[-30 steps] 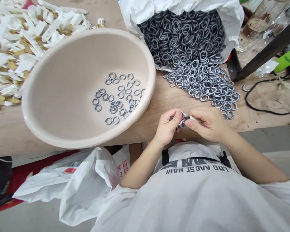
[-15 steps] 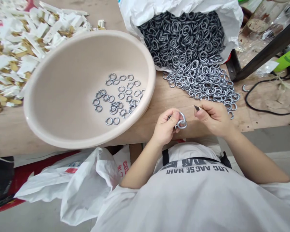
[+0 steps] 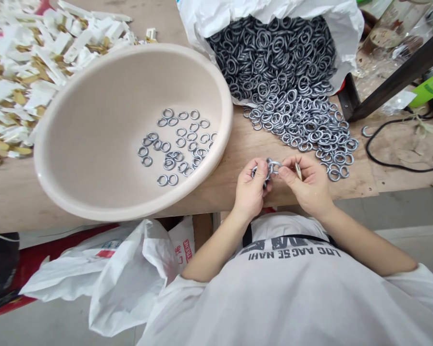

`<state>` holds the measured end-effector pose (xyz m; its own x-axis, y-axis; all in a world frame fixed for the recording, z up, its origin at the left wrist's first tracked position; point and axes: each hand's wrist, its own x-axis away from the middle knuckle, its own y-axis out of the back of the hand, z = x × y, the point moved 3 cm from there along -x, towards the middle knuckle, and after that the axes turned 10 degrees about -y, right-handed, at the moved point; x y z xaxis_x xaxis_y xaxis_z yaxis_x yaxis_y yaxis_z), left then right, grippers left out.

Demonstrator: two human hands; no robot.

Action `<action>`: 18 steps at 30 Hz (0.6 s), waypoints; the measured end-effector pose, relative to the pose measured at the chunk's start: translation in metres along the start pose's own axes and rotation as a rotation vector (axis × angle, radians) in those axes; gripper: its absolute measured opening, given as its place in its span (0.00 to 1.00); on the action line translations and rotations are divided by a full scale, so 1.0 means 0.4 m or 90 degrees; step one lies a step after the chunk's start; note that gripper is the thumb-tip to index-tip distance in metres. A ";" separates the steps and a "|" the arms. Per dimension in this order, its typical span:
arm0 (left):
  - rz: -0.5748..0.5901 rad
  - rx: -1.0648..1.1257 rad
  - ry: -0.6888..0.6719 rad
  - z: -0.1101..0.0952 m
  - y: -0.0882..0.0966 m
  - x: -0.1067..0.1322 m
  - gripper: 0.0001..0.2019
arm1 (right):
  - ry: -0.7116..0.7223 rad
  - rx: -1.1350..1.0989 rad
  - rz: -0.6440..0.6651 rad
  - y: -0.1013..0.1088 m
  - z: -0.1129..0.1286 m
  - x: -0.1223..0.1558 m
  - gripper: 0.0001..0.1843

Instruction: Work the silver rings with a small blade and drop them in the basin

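A few rings (image 3: 271, 167) are pinched between the fingertips of the left hand (image 3: 250, 192) and the right hand (image 3: 310, 190), near the loose ring pile (image 3: 303, 127). A bowl (image 3: 94, 204) is set leftward.

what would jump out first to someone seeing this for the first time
A big heap of grey metal rings spills from a white bag at the top, right of centre, onto the wooden table. Left of it sits a wide beige basin with loose rings scattered inside. Near the table's front edge the left hand and right hand pinch a small cluster of rings between them.
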<state>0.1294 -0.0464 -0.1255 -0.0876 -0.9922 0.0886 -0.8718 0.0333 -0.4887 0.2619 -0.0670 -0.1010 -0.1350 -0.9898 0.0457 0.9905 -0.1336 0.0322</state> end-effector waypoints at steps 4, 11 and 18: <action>0.001 -0.003 -0.013 0.011 -0.009 0.016 0.23 | -0.067 -0.089 -0.050 -0.017 -0.013 0.013 0.14; 0.013 0.038 0.047 0.002 -0.012 0.023 0.19 | -0.079 -0.111 -0.007 -0.023 -0.012 0.022 0.17; 0.138 0.137 0.166 -0.013 -0.011 0.021 0.21 | -0.058 -0.037 0.118 0.015 0.003 -0.033 0.21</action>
<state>0.1299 -0.0543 -0.1180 -0.4014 -0.9006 0.1668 -0.7010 0.1849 -0.6887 0.2694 -0.0548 -0.1002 0.0506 -0.9894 0.1362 0.9981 0.0452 -0.0425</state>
